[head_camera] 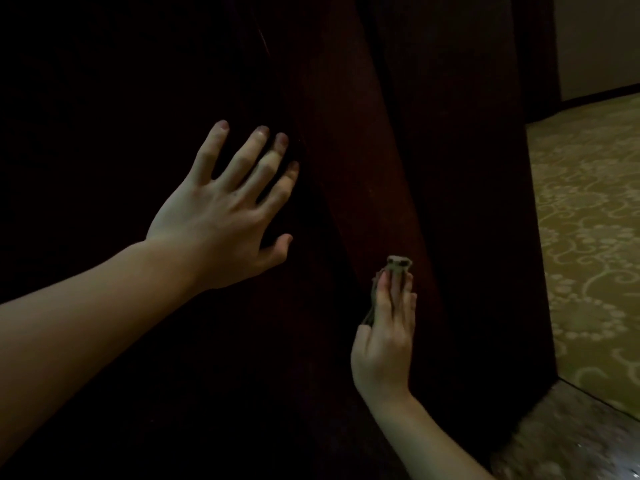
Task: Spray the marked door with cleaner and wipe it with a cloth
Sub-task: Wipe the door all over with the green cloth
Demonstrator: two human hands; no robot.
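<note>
Two bare hands work at one dark wooden door (346, 150). The left hand (221, 216) lies flat on the door's dark face, its five fingers spread and straight. Further right and lower, the right hand (384, 341) holds one small greyish cloth (398, 266) against the door's edge with straight fingers; whether the thumb pinches it is unclear. Patterned carpet (588, 237) lies far right.

Dim room, patterned carpet (588, 237)
</note>
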